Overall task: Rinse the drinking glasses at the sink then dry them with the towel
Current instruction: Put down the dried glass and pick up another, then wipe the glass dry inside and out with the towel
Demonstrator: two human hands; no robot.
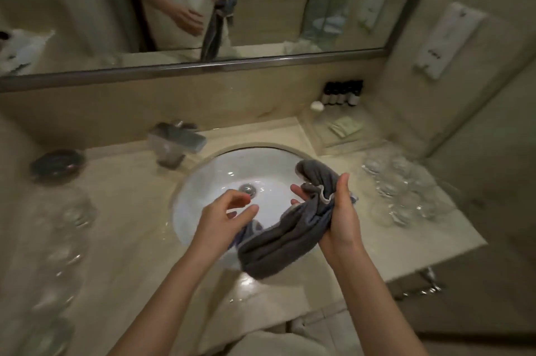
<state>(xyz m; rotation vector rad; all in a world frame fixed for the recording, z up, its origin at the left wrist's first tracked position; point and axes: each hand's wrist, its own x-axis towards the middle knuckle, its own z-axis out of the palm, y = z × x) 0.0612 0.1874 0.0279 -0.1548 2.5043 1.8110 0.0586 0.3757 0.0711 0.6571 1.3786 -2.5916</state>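
Right now the right hand (339,219), right of centre in the frame, grips a dark grey towel (285,235) with thumb up and fingers curled around the bunched upper end. The towel's long axis runs diagonally, from a rolled end near upper centre-right, down through that grip, to a loose end hanging at lower centre over the front edge of the sink (203,178). The left hand (224,218) sits just left of the towel, fingers loosely spread and relaxed, holding nothing; its fingertips are close to the cloth's lower part, but whether they touch it cannot be told.

Glasses lie on both sides. One blurred cluster of clear drinking glasses (403,190) stands on the counter (130,210) at the right of the frame, just beyond the right hand. Another group, the left glasses (62,228), smears down the left edge of the frame, near the free left hand. Judging by this, the empty left hand is the one placed to fetch a glass, since the right is busy with the towel.

Materials: towel is soft terry with a paler hem, limp and wrinkled. Glasses are transparent and glinting; motion blur hides their exact count and which way up they stand. Basin is glossy white oval with a metal drain (247,189). Counter is polished beige stone, with wet-looking glare. Faucet (177,141) is chrome, blocky, upper left of the basin. No water stream shows.
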